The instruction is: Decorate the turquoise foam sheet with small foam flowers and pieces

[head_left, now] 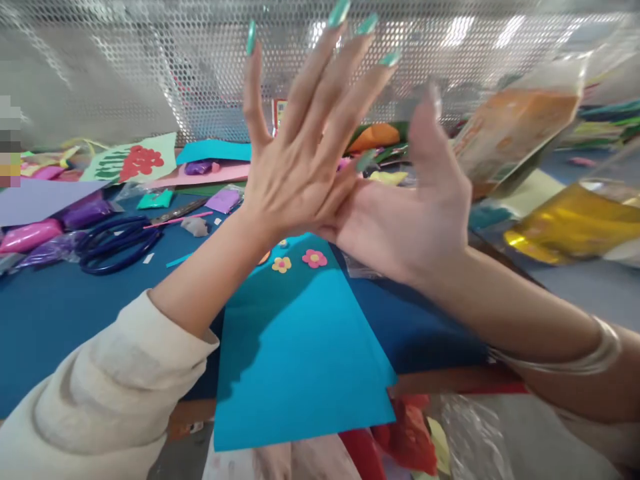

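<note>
My left hand (305, 140) is raised in front of me, fingers stretched out and spread, green nails pointing up. My right hand (410, 213) is pressed against its palm side, fingers extended and blurred by motion. Neither hand holds anything that I can see. Below them a light blue sheet of paper (300, 353) lies on the dark blue table cover (75, 313). Small clay flowers, one pink (315, 258) and one yellow (281, 265), sit at the sheet's far end.
Dark blue scissors (117, 243) lie at the left beside purple and pink clay packets (30, 235). A card with a red cluster (135, 160) lies further back. Plastic packets, orange (510, 133) and yellow (570, 223), are at the right. A perforated metal screen (150, 67) closes the back.
</note>
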`<state>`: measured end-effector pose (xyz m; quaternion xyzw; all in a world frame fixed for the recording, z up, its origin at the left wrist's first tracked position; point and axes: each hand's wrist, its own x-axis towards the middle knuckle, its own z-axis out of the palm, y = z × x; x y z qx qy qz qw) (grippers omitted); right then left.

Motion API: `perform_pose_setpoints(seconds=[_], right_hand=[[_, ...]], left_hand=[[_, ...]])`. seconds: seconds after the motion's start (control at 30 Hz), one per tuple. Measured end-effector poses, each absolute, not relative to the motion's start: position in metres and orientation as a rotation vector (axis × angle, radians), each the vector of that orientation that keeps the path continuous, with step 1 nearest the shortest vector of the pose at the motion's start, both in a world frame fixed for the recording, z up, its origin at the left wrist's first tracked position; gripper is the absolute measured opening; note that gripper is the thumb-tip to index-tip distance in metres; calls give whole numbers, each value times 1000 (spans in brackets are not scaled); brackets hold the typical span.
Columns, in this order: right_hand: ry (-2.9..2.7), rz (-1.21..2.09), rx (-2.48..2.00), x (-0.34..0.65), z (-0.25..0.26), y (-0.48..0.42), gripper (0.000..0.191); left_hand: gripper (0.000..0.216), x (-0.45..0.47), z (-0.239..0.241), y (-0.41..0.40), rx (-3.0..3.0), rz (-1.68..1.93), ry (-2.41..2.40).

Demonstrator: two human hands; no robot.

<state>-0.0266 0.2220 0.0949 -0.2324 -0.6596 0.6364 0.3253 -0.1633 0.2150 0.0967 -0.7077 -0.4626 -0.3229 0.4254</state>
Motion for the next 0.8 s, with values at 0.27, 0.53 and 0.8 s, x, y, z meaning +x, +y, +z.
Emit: perform_pose_setpoints(seconds=[0.27, 0.53, 0.8], right_hand=[[-1783, 1780, -457, -31, 70, 237, 24], [-1821, 1982, -483, -28, 61, 233, 46], [-1834, 1949, -404, -24, 62, 232, 29]], left_hand=[[12, -171, 94, 207, -1677, -1213, -1615], [28, -177, 70, 161, -2334, -1195, -1352], [18, -175, 58, 158, -2159, -1357, -1358]])
